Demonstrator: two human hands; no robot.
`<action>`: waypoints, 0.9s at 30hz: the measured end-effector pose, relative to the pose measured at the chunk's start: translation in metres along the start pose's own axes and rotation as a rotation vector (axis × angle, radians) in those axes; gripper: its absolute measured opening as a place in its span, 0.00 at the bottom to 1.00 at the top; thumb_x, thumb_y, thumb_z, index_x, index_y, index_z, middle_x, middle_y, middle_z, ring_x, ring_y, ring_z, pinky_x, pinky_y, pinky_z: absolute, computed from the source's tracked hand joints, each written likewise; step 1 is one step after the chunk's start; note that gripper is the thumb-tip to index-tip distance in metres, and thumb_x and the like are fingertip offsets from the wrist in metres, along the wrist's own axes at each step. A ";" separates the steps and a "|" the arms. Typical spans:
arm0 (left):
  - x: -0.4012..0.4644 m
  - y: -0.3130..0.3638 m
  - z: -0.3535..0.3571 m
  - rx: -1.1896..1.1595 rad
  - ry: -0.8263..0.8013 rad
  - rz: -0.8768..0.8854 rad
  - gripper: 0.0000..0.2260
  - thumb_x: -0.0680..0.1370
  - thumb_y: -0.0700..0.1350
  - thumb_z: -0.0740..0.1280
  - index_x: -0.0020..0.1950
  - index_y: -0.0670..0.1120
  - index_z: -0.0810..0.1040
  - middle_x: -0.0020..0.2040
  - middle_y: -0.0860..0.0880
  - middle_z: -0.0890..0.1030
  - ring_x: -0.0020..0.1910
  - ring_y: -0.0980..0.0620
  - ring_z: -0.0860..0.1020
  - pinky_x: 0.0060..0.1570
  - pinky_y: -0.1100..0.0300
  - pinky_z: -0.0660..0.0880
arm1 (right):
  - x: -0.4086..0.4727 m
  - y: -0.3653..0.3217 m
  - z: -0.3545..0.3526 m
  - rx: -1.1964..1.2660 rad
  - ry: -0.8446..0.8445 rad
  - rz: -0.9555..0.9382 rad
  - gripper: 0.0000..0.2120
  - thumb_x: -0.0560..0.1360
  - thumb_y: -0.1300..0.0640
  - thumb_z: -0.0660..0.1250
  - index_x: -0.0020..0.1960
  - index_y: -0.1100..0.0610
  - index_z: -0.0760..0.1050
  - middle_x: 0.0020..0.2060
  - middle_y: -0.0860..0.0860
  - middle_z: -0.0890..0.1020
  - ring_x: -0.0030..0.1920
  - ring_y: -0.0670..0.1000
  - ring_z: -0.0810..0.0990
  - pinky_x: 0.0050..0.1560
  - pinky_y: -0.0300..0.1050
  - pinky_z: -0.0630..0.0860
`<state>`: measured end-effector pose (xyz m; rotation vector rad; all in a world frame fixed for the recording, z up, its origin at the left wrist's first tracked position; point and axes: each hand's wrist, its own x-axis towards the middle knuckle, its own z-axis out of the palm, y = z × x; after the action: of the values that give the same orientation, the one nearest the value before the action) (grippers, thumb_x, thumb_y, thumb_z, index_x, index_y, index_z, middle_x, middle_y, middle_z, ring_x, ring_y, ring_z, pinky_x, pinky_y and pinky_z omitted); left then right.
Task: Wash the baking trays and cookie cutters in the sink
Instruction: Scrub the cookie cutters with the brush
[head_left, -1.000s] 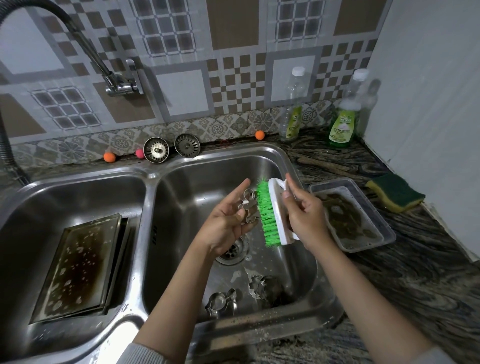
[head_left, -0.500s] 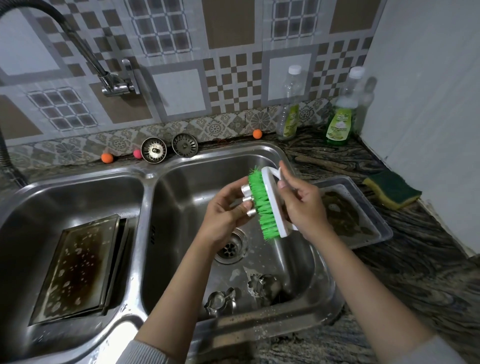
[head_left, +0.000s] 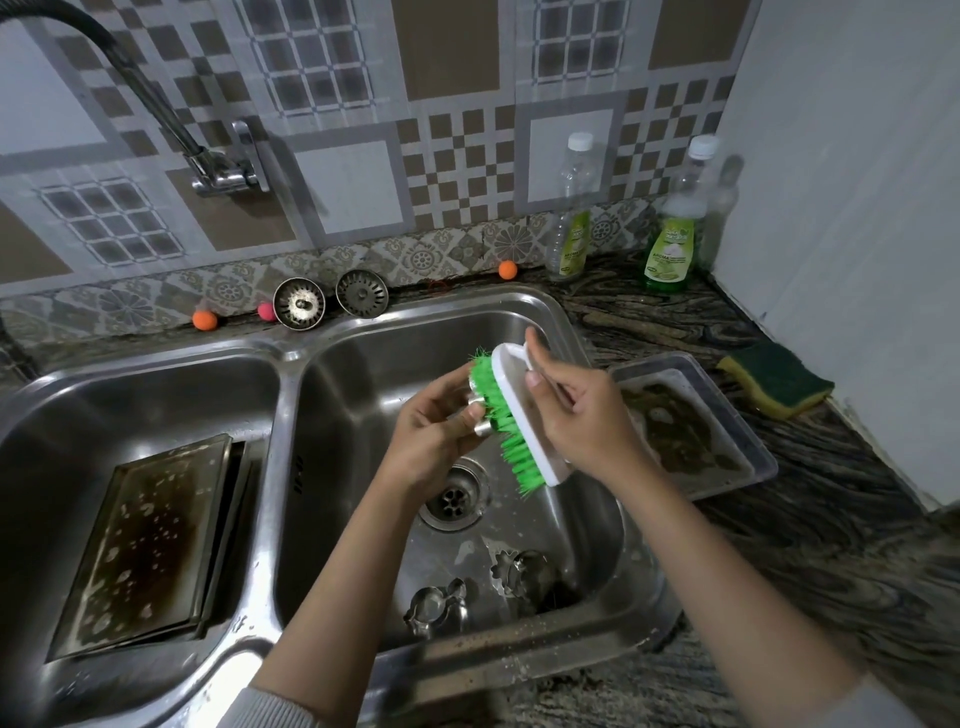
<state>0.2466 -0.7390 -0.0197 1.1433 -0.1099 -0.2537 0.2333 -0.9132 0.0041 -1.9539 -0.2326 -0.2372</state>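
**Brush meets cutter over the right basin**

A person's left hand (head_left: 434, 434) grips a small metal cookie cutter (head_left: 478, 410) above the drain of the right basin (head_left: 363, 415), fingers curled round it, while the right hand (head_left: 582, 410) holds a white scrubbing brush (head_left: 524, 415) by its back, green bristles pressed against the cutter. The cutter is mostly hidden by fingers and bristles, so its long axis and facing cannot be told. The brush runs lengthwise from far left to near right, bristles facing the left hand. The cutter looks light, stiff and thin-walled, likely slippery when wet and sharp at the rim; its outer walls seem the safest hold. Two more cutters (head_left: 436, 605) lie on the basin floor near the front wall. A stained baking tray (head_left: 150, 540) lies in the left basin, long axis running away from the viewer; another tray (head_left: 691, 431) sits on the table just right of the sink
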 end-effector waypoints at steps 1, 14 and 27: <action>-0.002 -0.002 -0.002 -0.007 0.007 -0.002 0.23 0.70 0.34 0.67 0.66 0.40 0.73 0.53 0.42 0.80 0.48 0.49 0.82 0.44 0.56 0.80 | -0.002 0.001 0.000 -0.043 0.001 0.002 0.21 0.79 0.56 0.62 0.68 0.42 0.62 0.47 0.37 0.80 0.37 0.32 0.78 0.41 0.42 0.78; -0.012 -0.019 0.007 0.257 0.086 0.128 0.22 0.71 0.41 0.70 0.65 0.48 0.74 0.54 0.43 0.82 0.51 0.48 0.79 0.52 0.54 0.78 | 0.000 -0.003 0.010 -0.135 0.107 0.154 0.19 0.79 0.56 0.61 0.70 0.53 0.69 0.63 0.45 0.77 0.41 0.36 0.77 0.37 0.23 0.70; -0.016 0.001 -0.003 0.358 -0.019 -0.020 0.16 0.75 0.37 0.70 0.60 0.50 0.78 0.49 0.45 0.81 0.48 0.46 0.80 0.52 0.49 0.77 | -0.013 -0.001 0.020 -0.137 0.183 0.291 0.18 0.80 0.55 0.60 0.70 0.51 0.69 0.57 0.50 0.82 0.24 0.37 0.68 0.23 0.28 0.64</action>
<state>0.2319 -0.7320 -0.0195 1.4981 -0.1651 -0.2696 0.2220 -0.8951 -0.0055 -2.0580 0.1916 -0.2438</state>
